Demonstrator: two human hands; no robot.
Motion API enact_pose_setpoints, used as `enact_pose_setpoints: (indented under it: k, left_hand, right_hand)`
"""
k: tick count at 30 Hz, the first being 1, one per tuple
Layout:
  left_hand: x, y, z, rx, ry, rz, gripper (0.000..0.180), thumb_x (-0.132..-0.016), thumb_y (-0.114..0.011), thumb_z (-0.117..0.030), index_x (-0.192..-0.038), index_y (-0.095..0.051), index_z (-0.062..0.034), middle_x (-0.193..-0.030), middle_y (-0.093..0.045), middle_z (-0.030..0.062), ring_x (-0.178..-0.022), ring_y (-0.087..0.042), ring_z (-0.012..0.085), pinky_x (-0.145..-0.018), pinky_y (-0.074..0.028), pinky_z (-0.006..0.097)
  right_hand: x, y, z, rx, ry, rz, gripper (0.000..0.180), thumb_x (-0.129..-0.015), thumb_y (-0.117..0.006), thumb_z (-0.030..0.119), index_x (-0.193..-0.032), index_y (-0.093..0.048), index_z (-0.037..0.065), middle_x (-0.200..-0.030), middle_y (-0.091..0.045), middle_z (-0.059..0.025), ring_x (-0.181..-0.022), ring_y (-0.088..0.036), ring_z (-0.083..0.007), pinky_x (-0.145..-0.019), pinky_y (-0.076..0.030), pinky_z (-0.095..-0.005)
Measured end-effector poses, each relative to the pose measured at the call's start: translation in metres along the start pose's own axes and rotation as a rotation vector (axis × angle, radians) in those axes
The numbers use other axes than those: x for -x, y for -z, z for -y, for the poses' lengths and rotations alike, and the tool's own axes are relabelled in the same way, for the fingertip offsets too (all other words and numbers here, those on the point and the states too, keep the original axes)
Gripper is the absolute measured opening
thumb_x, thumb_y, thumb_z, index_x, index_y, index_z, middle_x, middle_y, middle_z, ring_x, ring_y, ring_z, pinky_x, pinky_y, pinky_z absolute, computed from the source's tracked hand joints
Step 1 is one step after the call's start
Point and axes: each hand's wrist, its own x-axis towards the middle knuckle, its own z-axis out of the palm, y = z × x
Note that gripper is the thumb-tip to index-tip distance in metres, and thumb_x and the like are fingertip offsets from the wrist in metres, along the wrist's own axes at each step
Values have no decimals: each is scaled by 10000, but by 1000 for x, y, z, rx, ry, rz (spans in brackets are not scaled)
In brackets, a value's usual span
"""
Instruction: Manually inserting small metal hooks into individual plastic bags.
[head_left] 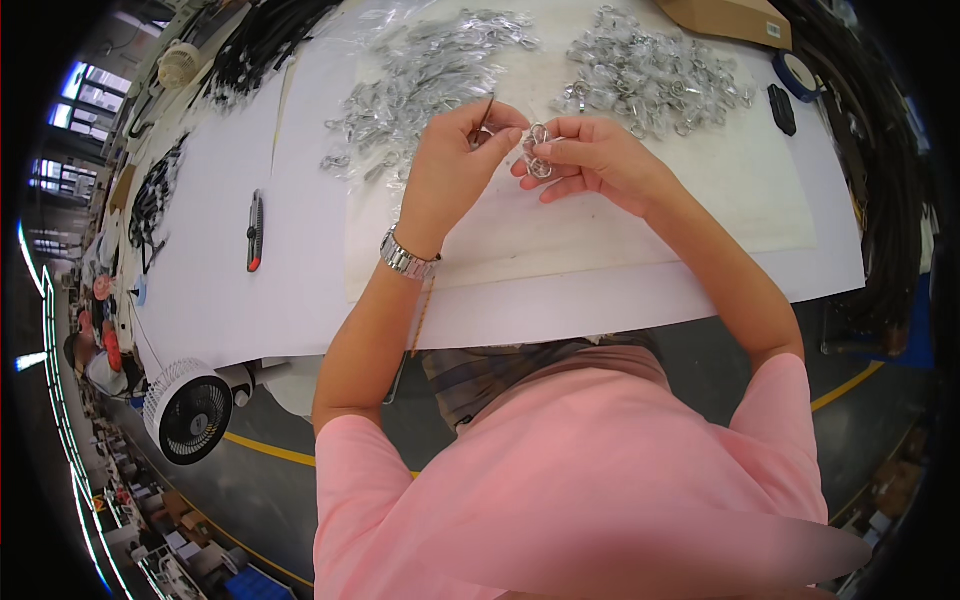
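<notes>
Over the white table, my left hand [462, 165] and my right hand [605, 160] meet at the fingertips. A small cluster of shiny metal rings [539, 152] is pinched between the thumb and fingers of my right hand, its lower fingers loosely spread. My left hand is closed around a thin dark pointed tool [489, 110] whose tip sticks up past the index finger; its exact kind is unclear. The left thumb and fingertip come close to the rings; whether they touch is too small to tell. Beyond lie two piles of metal fittings in clear plastic, the left pile [430, 75] and the right pile [655, 80].
A utility knife [255, 230] lies to the left. A cardboard box [735, 20], a tape roll [797, 76] and a black object [782, 110] sit far right. Black straps [268, 45] lie far left. A white fan [190, 410] stands at the table's near left edge.
</notes>
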Motion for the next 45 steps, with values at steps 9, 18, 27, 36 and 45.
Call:
enact_pose_setpoints:
  k: [9,18,27,36,45]
  left_hand:
    - [-2,-4,6,383,204,32,135,-973,-697,-132,-984,-654,-4,-847,-724,72,-502,-397,15,-446,-284,195]
    - [-2,-9,8,578,292,221,161,-1004,-693,-165,-1051,-667,-13,-900,-733,87,-501,-383,3,-444,-270,176]
    - [1,-13,5,543,221,98,179,-1008,-689,-174,-1045,-666,-1,-850,-727,62,-505,-378,4,-450,-259,186]
    - [3,-17,6,605,161,-54,173,-1005,-689,-166,-1042,-667,2,-845,-735,72,-490,-382,9,-446,-276,180]
    - [4,-17,1,646,327,273,237,-1034,-664,-218,-1106,-708,4,-866,-698,46,-488,-365,10,-441,-256,185]
  right_hand:
    - [2,-2,8,257,407,-377,215,-1015,-688,215,-1037,-739,7,-866,-745,-64,-716,-651,-89,-659,-536,-250]
    - [16,-13,29,801,399,-340,235,-1028,-662,219,-981,-742,4,-724,-679,-23,-628,-610,-75,-573,-493,-232]
    - [7,-9,23,472,410,-440,218,-977,-745,216,-953,-722,0,-752,-692,-22,-643,-636,-79,-594,-513,-221]
    - [3,-3,19,336,473,-429,213,-983,-742,218,-942,-686,17,-751,-662,-11,-680,-606,-68,-629,-491,-229]
    - [9,-7,29,606,640,-489,172,-990,-717,174,-919,-665,27,-772,-656,9,-683,-583,-58,-628,-480,-217]
